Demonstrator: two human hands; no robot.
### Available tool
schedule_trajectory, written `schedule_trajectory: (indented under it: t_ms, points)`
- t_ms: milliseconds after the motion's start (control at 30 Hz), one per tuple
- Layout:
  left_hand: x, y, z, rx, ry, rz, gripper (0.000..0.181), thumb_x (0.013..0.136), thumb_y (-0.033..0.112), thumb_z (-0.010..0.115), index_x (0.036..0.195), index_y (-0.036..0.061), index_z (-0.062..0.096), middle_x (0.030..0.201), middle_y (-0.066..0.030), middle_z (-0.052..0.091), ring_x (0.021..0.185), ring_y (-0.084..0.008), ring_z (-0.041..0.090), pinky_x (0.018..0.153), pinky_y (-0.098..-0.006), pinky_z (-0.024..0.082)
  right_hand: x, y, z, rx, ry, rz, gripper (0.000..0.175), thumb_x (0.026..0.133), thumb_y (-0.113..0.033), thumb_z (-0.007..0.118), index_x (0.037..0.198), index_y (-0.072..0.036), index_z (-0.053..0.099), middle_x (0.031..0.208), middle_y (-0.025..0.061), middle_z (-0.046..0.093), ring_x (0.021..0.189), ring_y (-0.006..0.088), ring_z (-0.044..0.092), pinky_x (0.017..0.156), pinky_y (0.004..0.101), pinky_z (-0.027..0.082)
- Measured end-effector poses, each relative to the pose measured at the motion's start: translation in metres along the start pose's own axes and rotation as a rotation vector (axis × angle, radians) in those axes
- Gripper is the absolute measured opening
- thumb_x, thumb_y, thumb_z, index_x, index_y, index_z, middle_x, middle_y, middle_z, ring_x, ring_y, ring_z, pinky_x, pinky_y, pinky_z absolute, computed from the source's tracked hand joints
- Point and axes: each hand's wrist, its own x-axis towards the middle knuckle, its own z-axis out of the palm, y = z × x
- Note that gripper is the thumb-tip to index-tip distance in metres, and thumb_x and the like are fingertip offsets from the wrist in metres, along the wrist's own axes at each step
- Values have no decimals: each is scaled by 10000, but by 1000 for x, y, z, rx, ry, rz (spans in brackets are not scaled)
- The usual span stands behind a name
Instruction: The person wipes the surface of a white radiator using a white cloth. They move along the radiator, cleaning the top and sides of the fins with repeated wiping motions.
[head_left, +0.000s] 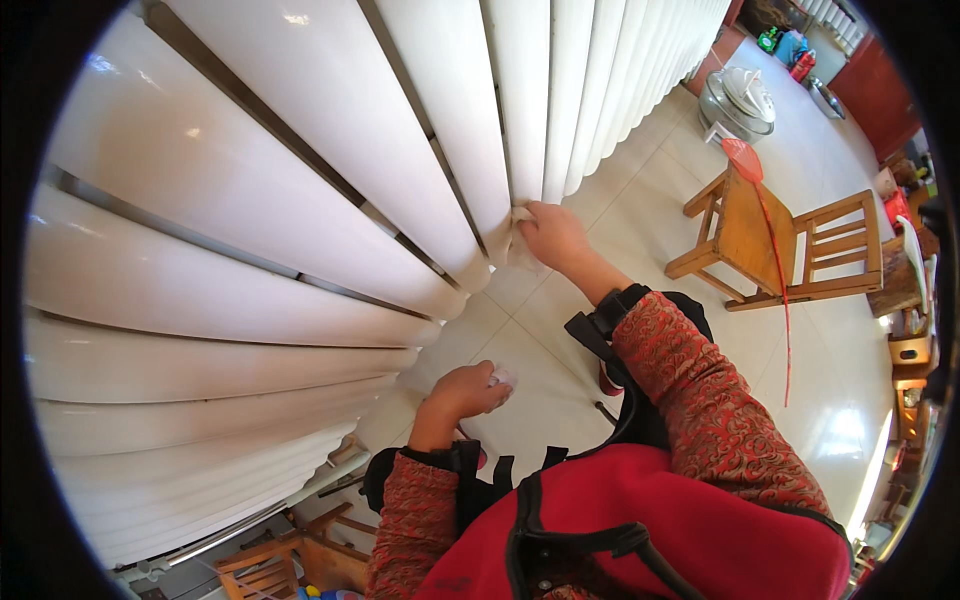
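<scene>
A long row of white radiator columns (330, 180) fills the left and upper part of the head view. My right hand (553, 234) is at the lower end of one column, its fingers closed on a thin whitish cloth or tissue (528, 256) that hangs partly below them and touches the column. Lower down, my left hand (465, 390) holds a crumpled white tissue or cloth (504, 375) over the tiled floor, apart from the radiator. Part of each cloth is hidden by the fingers.
To the right stands a wooden chair (757, 232) with a red fly swatter (744, 159) across it. Metal basins (735, 105) sit on the floor at the upper right. Another wooden chair (262, 566) is at the lower left, near a pipe (322, 480).
</scene>
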Motion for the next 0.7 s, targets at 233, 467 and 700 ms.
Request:
schedule_trajectory:
  t_ms: [233,467,700]
  points:
    - [3,3,3,27,27,23,545,840,491,579,1060,-6,621,960,-219,702,924,-389,665,820,-445,509,6,-9,-53,396,437,33,194,891,-163,632,1031,-30,620,854,153,675,793,246,653,726,364,517]
    - [4,-1,11,24,37,9,556,820,487,623,1093,2,618,966,-256,692,898,-414,668,792,-438,516,24,-38,-77,589,622,-148,206,884,-109,655,1076,-35,646,893,98,672,763,198,631,718,318,521]
    - [4,1,8,52,21,-27,546,824,490,620,1071,3,625,956,-243,693,895,-405,667,792,-433,514,21,-6,-43,401,549,-89,184,834,-80,666,1013,-42,686,973,149,686,843,294,676,755,346,539]
